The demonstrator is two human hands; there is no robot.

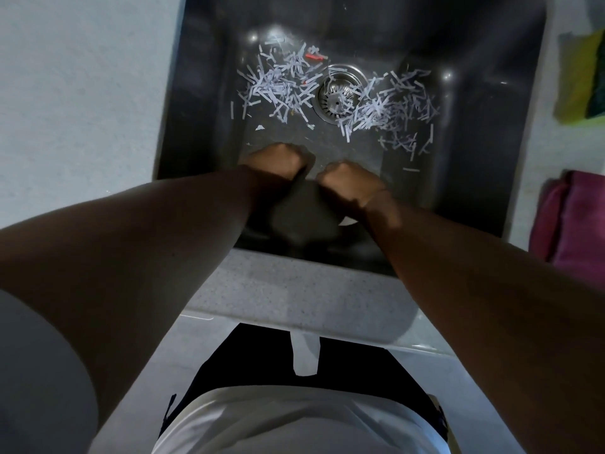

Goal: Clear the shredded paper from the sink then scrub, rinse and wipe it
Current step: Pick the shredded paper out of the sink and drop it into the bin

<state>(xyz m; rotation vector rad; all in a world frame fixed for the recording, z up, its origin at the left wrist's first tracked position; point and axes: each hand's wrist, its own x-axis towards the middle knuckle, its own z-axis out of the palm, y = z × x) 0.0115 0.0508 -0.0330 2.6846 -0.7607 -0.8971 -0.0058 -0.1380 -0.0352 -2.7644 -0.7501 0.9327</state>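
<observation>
Reaching into the sink (196, 93), left hand (278, 162) and right hand (352, 178) sit side by side, fingers seemingly curled under; whether they clasp anything I cannot tell. Beyond them, shredded paper (386, 109) lies at nine and three o'clock of the drain (337, 95).

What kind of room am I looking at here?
Probably a kitchen: a dark sink with a metal drain strainer is set in a speckled counter, with sponges and a folded cloth lying beside it.
</observation>
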